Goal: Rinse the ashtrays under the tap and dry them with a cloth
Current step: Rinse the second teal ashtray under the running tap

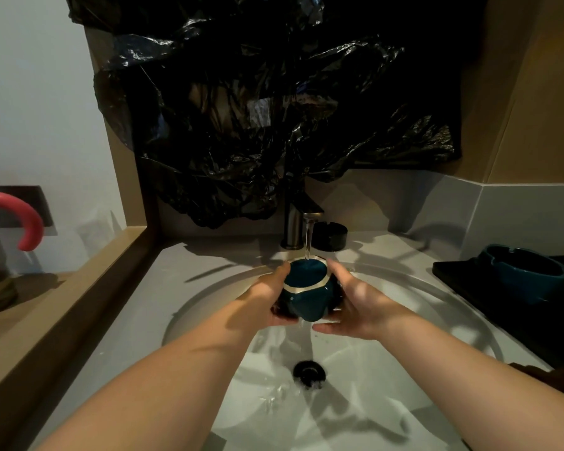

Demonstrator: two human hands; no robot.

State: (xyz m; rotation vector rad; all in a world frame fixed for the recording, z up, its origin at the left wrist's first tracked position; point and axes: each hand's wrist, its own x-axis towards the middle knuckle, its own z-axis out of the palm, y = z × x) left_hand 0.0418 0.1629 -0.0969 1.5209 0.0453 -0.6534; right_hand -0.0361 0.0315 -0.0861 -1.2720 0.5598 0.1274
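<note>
Head view: rinsing over the sink [463, 288], near its far edge. Held under the tap [302, 219] and its stream [307, 245]: teal ashtray [306, 299], clasped by left hand [266, 299] and right hand [358, 304], fingers curled round its wall. Best turned slowly, then tipped to drain. Waiting: black ashtray [330, 236] far, second teal ashtray [523, 276] right, perhaps on a dark tray [453, 271].

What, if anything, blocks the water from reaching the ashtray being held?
Nothing visible. Water falls from the tap straight into the ashtray, gripped by the left hand and right hand over the sink.
</note>
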